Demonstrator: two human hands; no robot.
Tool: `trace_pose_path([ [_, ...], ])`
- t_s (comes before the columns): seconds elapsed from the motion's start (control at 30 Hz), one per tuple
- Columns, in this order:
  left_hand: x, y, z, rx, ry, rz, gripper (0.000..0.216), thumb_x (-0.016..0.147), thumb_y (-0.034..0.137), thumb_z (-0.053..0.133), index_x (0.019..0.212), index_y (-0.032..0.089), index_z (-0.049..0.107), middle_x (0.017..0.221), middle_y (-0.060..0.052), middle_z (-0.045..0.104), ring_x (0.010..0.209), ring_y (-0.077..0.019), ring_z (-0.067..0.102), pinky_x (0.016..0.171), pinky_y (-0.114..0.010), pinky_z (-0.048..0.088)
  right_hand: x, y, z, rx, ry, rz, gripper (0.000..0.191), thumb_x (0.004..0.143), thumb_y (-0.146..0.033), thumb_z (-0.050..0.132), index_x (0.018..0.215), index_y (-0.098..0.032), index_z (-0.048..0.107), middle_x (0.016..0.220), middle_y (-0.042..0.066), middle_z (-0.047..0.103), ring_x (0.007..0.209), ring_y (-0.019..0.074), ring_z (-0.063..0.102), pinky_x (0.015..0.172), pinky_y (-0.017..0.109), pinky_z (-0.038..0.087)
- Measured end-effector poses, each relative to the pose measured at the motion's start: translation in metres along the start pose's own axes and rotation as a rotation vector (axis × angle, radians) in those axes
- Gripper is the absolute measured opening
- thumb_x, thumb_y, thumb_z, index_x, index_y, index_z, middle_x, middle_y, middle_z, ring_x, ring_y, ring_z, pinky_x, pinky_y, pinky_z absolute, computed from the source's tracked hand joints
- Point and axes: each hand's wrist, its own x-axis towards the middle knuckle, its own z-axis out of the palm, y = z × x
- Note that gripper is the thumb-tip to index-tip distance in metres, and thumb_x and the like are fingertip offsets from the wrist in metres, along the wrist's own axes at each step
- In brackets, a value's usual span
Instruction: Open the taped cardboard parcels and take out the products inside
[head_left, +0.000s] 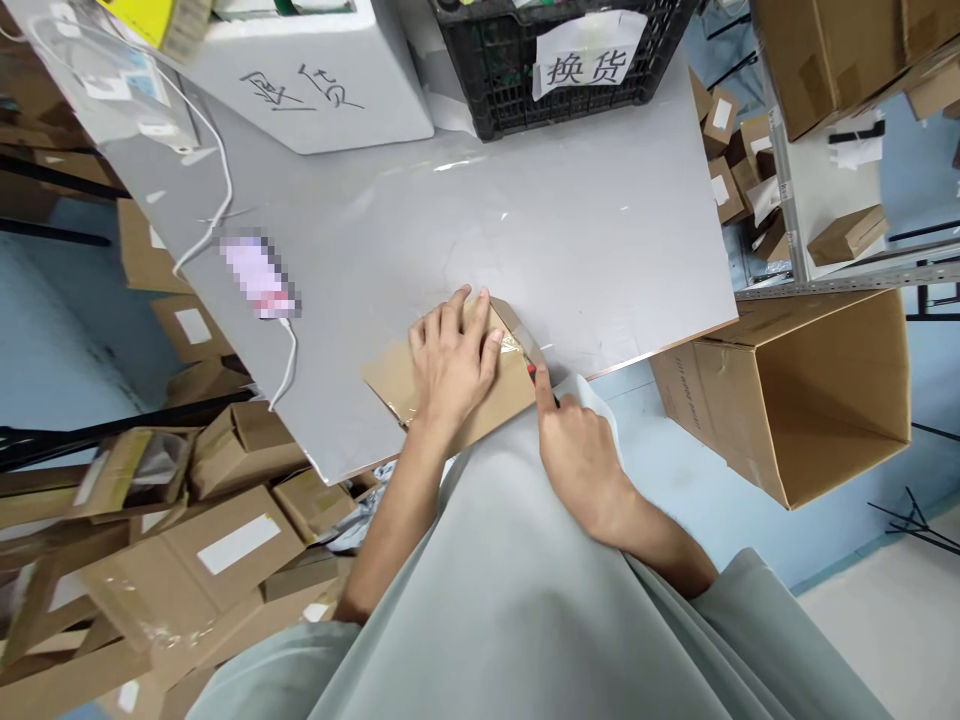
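Right hand [581,455] grips a red cutter [534,372]; left hand [450,355] lies flat, pinning the taped carton [450,385]. Risk: blade slipping toward adjacent left fingers.

My left hand [450,360] covers the middle of the small carton [480,395], so its top there is hidden. The cutter [538,372] in my right hand [581,450] shows only a red tip and a bit of blade; grip on it can't be read. Device [259,275] on the table [615,240] is blurred out; black crate [570,60] is cut off by the top edge.
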Motion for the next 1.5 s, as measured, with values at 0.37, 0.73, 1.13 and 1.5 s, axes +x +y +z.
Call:
trace_pose_path([
  [0.37, -0.001, 0.0, 0.002, 0.052, -0.002, 0.013, 0.071, 0.118, 0.06, 0.03, 0.175, 0.025, 0.051, 0.176, -0.019, 0.054, 0.152, -0.0419, 0.054, 0.124, -0.06, 0.036, -0.012, 0.033, 0.029, 0.065, 0.114, -0.018, 0.077, 0.114, -0.008, 0.042, 0.186, -0.027, 0.021, 0.121, 0.013, 0.077, 0.09, 0.0218, 0.081, 0.081, 0.031, 0.066],
  [0.73, -0.001, 0.0, 0.006, 0.061, 0.009, -0.002, 0.071, 0.118, 0.06, 0.029, 0.176, 0.024, 0.05, 0.177, -0.019, 0.053, 0.152, -0.0419, 0.053, 0.124, -0.06, 0.035, 0.02, 0.043, 0.044, 0.077, 0.129, -0.088, 0.064, 0.124, -0.028, 0.03, 0.187, -0.03, 0.017, 0.133, 0.014, 0.076, 0.106, 0.022, 0.08, 0.095, 0.03, 0.062],
  [1.13, -0.002, -0.001, 0.005, -0.027, 0.018, 0.009, 0.072, 0.117, 0.063, 0.032, 0.175, 0.025, 0.051, 0.175, -0.019, 0.053, 0.154, -0.0434, 0.051, 0.127, -0.062, 0.033, 0.014, 0.01, 0.043, -0.097, 0.124, 0.001, 0.083, 0.112, -0.004, 0.037, 0.187, -0.029, 0.013, 0.125, 0.014, 0.075, 0.095, 0.0187, 0.081, 0.083, 0.025, 0.065],
  [1.5, -0.004, 0.0, 0.006, -0.014, -0.004, 0.048, 0.071, 0.117, 0.06, 0.031, 0.175, 0.024, 0.051, 0.175, -0.021, 0.054, 0.153, -0.0437, 0.051, 0.126, -0.062, 0.033, -0.012, 0.025, 0.059, -0.086, 0.11, 0.077, 0.079, 0.113, -0.007, 0.04, 0.187, -0.029, 0.021, 0.113, 0.012, 0.078, 0.087, 0.0215, 0.082, 0.079, 0.029, 0.065],
])
